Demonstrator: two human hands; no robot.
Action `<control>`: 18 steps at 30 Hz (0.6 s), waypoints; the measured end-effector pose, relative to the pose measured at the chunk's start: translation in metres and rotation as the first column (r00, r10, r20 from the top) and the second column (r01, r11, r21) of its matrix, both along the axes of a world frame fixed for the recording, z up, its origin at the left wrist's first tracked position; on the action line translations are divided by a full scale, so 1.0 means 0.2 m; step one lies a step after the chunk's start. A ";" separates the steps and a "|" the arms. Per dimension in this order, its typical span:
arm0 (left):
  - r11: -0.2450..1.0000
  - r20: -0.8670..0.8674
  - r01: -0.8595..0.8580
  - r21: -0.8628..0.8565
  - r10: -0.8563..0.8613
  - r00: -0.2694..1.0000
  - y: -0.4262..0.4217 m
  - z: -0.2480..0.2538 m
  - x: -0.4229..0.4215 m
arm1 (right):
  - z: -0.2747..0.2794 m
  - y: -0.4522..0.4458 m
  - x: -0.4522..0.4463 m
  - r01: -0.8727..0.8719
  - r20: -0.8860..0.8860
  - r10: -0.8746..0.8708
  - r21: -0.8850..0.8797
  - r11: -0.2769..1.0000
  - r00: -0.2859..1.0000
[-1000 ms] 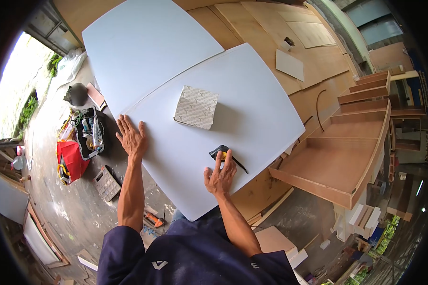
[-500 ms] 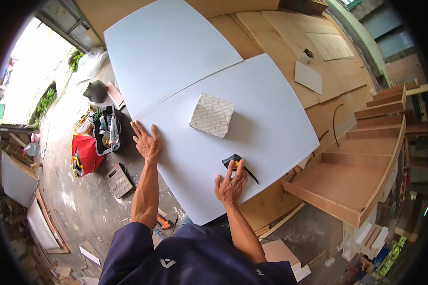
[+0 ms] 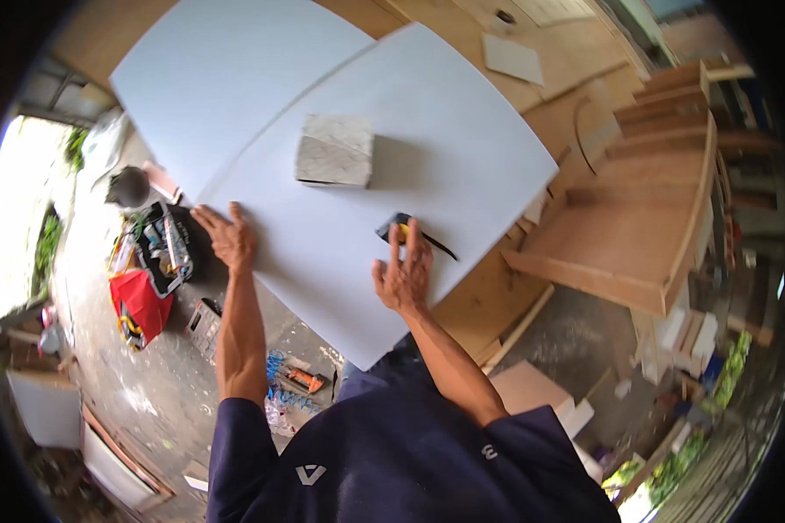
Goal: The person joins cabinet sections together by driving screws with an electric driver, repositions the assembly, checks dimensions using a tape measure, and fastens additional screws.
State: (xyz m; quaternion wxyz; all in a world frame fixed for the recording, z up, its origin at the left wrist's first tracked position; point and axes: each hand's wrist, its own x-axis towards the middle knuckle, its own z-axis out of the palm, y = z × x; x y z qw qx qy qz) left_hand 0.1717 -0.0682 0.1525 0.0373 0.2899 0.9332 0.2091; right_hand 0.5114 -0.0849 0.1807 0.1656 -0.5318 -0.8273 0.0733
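Note:
A white panel (image 3: 323, 283) lies in front of me. My left hand (image 3: 229, 241) rests on its left edge, fingers spread and nothing in them. Over the panel's right half, my right hand (image 3: 405, 277) reaches forward with its fingers apart. Its fingertips lie against or just over a black and yellow tape measure (image 3: 394, 224), from which a dark strap trails right. Farther up stands a small whitish box (image 3: 333, 150) with a faint printed pattern, apart from both hands. Beyond it, a second white panel (image 3: 244, 74) meets the first along a seam.
On the floor at left sit a tool bag (image 3: 170, 248) and a red bag (image 3: 141, 305). An orange power tool (image 3: 305, 379) lies near my body beside a blue coiled hose (image 3: 276, 366). At right stands a wooden drawer-like frame (image 3: 615, 235); plywood sheets (image 3: 576, 52) lie beyond.
My view has shifted and turned, so the panels, box and tape measure appear higher and farther left. Both hands keep about the same places on the panel.

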 end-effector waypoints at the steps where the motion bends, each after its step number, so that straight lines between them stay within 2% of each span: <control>1: 1.000 0.017 0.009 0.009 -0.009 1.000 0.00 0.00 -0.01 | 0.00 0.00 0.01 -0.005 -0.022 0.004 -0.022 1.000 1.000; 3: 0.998 0.007 0.041 0.038 -0.042 0.999 0.00 -0.10 -0.08 | -0.03 0.00 0.02 0.014 -0.059 -0.014 -0.004 1.000 0.998; 6: 0.996 -0.044 0.084 -0.008 -0.084 0.995 0.01 -0.14 -0.13 | -0.04 -0.01 0.04 0.061 -0.273 -0.071 -0.045 0.997 0.959; 7: 0.996 0.033 0.087 -0.010 -0.087 0.996 0.01 -0.13 -0.14 | -0.05 -0.02 0.06 0.087 -0.314 -0.087 -0.016 0.996 0.946; 10: 0.990 -0.007 0.107 -0.089 -0.108 0.994 0.01 -0.18 -0.19 | -0.08 -0.08 0.18 0.203 -0.353 -0.183 0.019 0.979 0.917; 12: 0.991 0.022 0.115 -0.074 -0.113 0.993 0.02 -0.19 -0.21 | -0.09 -0.11 0.28 0.502 -0.454 -0.433 0.036 0.864 0.779; 13: 0.987 0.041 0.119 -0.106 -0.115 0.993 0.02 -0.20 -0.23 | -0.11 -0.12 0.37 0.641 -0.395 -0.557 0.115 0.759 0.731; 15: 0.983 0.115 0.151 -0.105 -0.139 0.984 0.02 -0.15 -0.22 | -0.19 -0.10 0.50 0.775 -0.369 -0.761 -0.146 0.614 0.533; 16: 0.945 0.004 0.257 -0.203 -0.262 0.965 0.02 -0.48 -0.51 | -0.26 -0.08 0.57 0.611 -0.545 -0.798 -0.548 0.571 0.257; 18: 0.959 0.115 0.277 -0.054 -0.270 0.956 0.00 -0.32 -0.39 | -0.42 -0.08 0.65 0.541 -0.463 -0.851 -0.662 0.518 0.248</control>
